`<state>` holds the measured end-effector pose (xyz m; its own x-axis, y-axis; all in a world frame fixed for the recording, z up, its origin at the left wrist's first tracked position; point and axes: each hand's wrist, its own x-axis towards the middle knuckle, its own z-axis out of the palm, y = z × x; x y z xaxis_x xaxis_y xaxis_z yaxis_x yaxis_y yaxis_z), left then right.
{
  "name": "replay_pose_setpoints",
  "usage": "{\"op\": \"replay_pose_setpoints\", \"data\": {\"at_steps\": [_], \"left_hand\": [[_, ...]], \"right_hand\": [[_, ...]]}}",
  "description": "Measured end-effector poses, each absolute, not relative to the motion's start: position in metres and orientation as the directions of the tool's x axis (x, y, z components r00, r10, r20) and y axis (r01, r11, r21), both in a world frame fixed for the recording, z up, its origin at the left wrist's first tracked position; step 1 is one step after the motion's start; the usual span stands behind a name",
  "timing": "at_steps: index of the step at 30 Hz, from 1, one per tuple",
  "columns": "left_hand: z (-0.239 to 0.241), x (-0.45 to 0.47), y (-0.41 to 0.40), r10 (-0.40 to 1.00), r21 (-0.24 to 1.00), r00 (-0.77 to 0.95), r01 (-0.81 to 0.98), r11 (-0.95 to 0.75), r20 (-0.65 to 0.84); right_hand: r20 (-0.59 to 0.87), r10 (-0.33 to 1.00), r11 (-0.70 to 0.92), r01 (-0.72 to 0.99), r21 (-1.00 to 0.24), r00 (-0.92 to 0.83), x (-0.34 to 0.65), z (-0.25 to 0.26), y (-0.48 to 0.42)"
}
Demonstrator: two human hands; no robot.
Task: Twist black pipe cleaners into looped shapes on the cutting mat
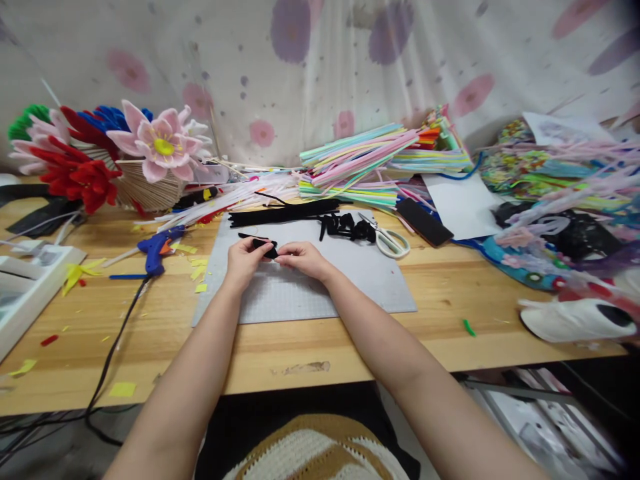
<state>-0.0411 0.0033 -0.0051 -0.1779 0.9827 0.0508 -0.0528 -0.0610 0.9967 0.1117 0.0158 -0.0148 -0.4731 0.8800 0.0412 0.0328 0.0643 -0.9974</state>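
Note:
Between my two hands, above the grey cutting mat (300, 293), is a small piece of black pipe cleaner (265, 249). My left hand (245, 261) is closed on its left side, with a black end sticking out past the fingers. My right hand (303, 259) pinches at its right end, where the fingertips hide part of it. Behind the hands lies a bundle of black pipe cleaners (280, 215). To its right sit several bent black pieces (347, 228), touching the scissors (391, 243) with pale handles.
A blue glue gun (157, 250) with a trailing cord lies left of the mat. Pipe-cleaner flowers (163, 143) stand at back left, colourful pipe-cleaner bundles (357, 157) behind. A dark phone-like slab (424, 222) and white paper (463, 205) lie right. Yellow scraps (199, 270) are scattered around.

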Motion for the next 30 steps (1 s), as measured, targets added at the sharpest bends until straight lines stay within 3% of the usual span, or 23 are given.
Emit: {"op": "replay_pose_setpoints", "data": {"at_steps": [6, 11, 14, 18, 23, 30], "left_hand": [[-0.005, -0.042, 0.003, 0.99, 0.99, -0.139, -0.137, 0.009, -0.029], [0.005, -0.052, 0.0, 0.984, 0.931, 0.156, -0.341, 0.133, -0.083], [0.004, -0.053, 0.0, 0.983, 0.923, 0.178, -0.368, 0.112, -0.048], [0.0, -0.049, 0.001, 0.998, 0.957, 0.046, -0.287, 0.045, -0.033], [0.006, -0.049, 0.002, 0.994, 0.976, 0.1, -0.21, 0.065, -0.045], [0.007, -0.037, 0.01, 0.996, 0.994, -0.092, 0.113, -0.002, 0.013]], "right_hand": [[0.069, 0.88, 0.039, -0.073, -0.997, -0.471, 0.112, -0.014, 0.017], [0.061, 0.893, 0.021, -0.094, -0.995, -0.447, 0.115, -0.009, 0.017], [0.068, 0.891, 0.008, -0.133, -0.991, -0.449, 0.117, -0.007, 0.017], [0.045, 0.88, -0.028, -0.147, -0.989, -0.473, 0.117, -0.009, 0.018], [0.032, 0.884, 0.011, -0.048, -0.999, -0.466, 0.119, -0.01, 0.02], [0.052, 0.892, 0.036, -0.045, -0.998, -0.45, 0.12, -0.011, 0.021]]}}
